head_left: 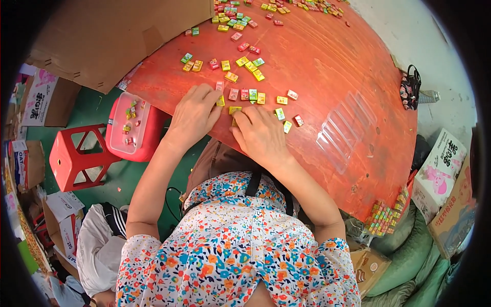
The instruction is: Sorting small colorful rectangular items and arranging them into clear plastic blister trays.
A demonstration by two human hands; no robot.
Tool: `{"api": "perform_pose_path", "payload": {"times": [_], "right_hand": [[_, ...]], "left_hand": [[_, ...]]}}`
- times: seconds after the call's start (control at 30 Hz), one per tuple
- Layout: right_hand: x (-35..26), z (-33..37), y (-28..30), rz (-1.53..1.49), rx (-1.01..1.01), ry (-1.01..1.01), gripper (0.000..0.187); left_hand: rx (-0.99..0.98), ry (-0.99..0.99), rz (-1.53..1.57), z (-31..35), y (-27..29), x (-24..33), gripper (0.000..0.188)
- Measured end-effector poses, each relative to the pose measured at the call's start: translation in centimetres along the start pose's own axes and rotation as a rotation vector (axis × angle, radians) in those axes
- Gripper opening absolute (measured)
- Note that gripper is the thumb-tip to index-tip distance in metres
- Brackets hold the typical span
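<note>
My left hand (pixel 193 116) bends over the near edge of the red table, its fingertips closed at a small yellow box (pixel 221 101). A small pink box (pixel 220 86) stands just beyond those fingertips. To the right, my right hand (pixel 262 134) curls its fingers and thumb around a yellow box (pixel 234 123) that they partly hide. Another yellow box (pixel 235 110) lies by its fingertips. Just beyond both hands is a short row of little boxes, including a pink one (pixel 233 94), a green one (pixel 253 94) and a yellow one (pixel 261 98).
Several more small boxes lie scattered across the red table (pixel 317 66). A clear plastic tray with ridges (pixel 348 130) rests on the right. Stacked boxes (pixel 386 212) stand at the right edge. A large carton (pixel 123 36), a plastic tub (pixel 128 123) and a red stool (pixel 76 158) are on the left.
</note>
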State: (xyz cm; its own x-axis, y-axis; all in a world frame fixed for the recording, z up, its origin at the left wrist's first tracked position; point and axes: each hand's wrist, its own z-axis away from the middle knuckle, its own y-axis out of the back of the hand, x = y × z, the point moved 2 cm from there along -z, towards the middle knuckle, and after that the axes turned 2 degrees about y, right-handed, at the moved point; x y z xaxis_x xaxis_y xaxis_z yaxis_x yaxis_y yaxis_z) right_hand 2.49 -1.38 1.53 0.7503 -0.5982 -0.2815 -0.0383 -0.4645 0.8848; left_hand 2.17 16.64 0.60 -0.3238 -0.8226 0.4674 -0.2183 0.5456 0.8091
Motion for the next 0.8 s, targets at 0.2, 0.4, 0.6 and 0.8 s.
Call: {"api": "perform_pose_path", "payload": {"times": [0.2,0.4,0.6,0.8], "right_hand": [[2.2,0.7,1.1,-0.148,0.017,-0.025,0.029],[7.4,-0.5,3.3,0.066,-0.026,-0.149,0.028],[8.6,-1.1,2.0,0.0,-0.076,0.0,0.028],[9.1,-0.7,2.6,-0.089,-0.063,-0.028,0.033]], "left_hand": [[-0.008,0.005,0.059,-1.2,-0.6,-0.5,0.024],[-0.054,-0.017,0.081,-2.4,-0.8,-0.8,0.028],[-0.11,-0.007,0.143,-2.7,-1.1,-1.1,0.023],[-0.088,0.034,0.193,-2.0,-1.0,-1.0,0.025]]}}
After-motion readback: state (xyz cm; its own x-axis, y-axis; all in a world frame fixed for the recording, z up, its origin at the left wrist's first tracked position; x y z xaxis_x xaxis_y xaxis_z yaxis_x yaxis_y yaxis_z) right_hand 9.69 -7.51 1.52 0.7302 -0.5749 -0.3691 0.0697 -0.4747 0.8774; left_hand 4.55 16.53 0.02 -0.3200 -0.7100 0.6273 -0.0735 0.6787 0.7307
